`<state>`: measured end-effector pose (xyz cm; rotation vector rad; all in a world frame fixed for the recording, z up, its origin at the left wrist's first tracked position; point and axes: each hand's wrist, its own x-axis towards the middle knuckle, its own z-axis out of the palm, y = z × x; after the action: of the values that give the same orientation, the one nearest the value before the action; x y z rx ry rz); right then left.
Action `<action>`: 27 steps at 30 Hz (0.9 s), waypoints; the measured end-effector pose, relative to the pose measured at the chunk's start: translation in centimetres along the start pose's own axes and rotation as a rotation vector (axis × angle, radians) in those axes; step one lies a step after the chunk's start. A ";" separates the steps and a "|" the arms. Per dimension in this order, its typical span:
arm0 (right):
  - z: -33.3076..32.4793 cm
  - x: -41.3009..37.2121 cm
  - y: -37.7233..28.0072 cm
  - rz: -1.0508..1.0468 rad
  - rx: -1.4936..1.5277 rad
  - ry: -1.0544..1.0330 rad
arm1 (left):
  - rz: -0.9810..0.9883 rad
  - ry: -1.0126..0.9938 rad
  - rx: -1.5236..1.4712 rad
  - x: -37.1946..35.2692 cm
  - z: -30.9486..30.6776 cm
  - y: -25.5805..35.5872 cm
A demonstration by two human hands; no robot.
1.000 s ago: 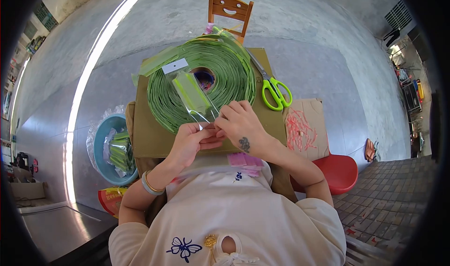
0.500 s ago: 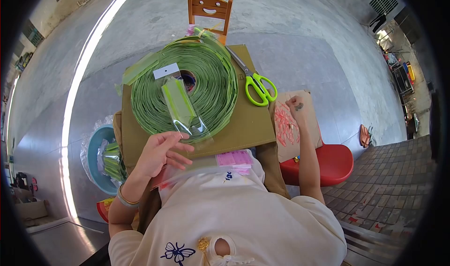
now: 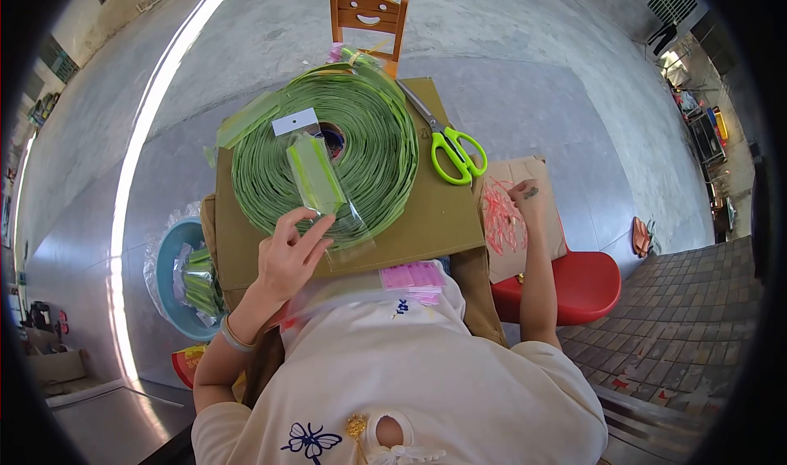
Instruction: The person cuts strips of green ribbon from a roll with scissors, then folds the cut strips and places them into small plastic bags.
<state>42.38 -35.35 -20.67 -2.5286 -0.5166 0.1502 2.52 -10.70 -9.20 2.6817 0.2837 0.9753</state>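
My left hand (image 3: 288, 254) is at the lower end of a clear plastic bag (image 3: 315, 174) with flat green strips inside and a white header. Its fingers are apart, with the tips touching the bag's end. The bag lies on a large coil of green ribbon-like strip (image 3: 377, 149). Off to the right, my right hand (image 3: 529, 199) is closed over a pile of thin pink strips (image 3: 502, 223) on a cardboard sheet (image 3: 537, 174). Whatever is between its fingertips is too small to make out. Green-handled scissors (image 3: 449, 149) lie on the board beside the coil.
An olive-brown board (image 3: 447, 227) carries the coil. Pink printed cards (image 3: 414, 281) and clear plastic lie on my lap. A blue basin (image 3: 168, 281) with filled green bags stands at left. At right is a red chair (image 3: 590, 289); a wooden chair (image 3: 369, 18) stands beyond.
My left hand has moved up to the bag's lower end and its fingers have curled somewhat. The right hand has shifted slightly toward me over the pink strips.
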 end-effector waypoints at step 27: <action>0.8 -16.8 -23.6 -0.666 1.094 -0.576 | -0.246 0.221 -0.611 -0.7 1.0 1.3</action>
<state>18.90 -23.25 -8.69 -1.1507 -1.0893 0.6918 2.73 -12.26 -9.92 1.9460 0.2929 1.0703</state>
